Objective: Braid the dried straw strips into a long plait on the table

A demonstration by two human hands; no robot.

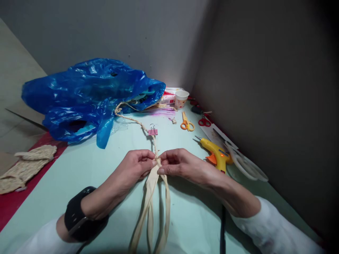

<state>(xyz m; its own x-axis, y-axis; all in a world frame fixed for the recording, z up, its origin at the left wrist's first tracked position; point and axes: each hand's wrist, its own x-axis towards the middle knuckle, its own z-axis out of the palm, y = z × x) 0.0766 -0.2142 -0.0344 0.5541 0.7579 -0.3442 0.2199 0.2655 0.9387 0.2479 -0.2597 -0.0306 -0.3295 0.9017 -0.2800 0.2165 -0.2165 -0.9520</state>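
Observation:
Both hands meet at the middle of the table, where a thin pale braid (155,147) widens into several loose, flat, cream-coloured strips (152,181). My left hand (137,164) pinches the strips from the left, thumb and fingertips together at the braid's lower end. From the other side, my right hand (177,164) grips them between thumb and fingers. The strip ends hang toward me over the table. Farther up, a pink binder clip (153,132) is clamped on the braid, which runs on back to the blue plastic bag.
The blue plastic bag (97,88) bulges at the back left. A yellow glue gun (217,151) lies right of my right hand, near large white-handled scissors (243,162). Orange scissors (187,122) and a paper cup (181,99) are farther back. A woven piece (29,167) lies at the left edge.

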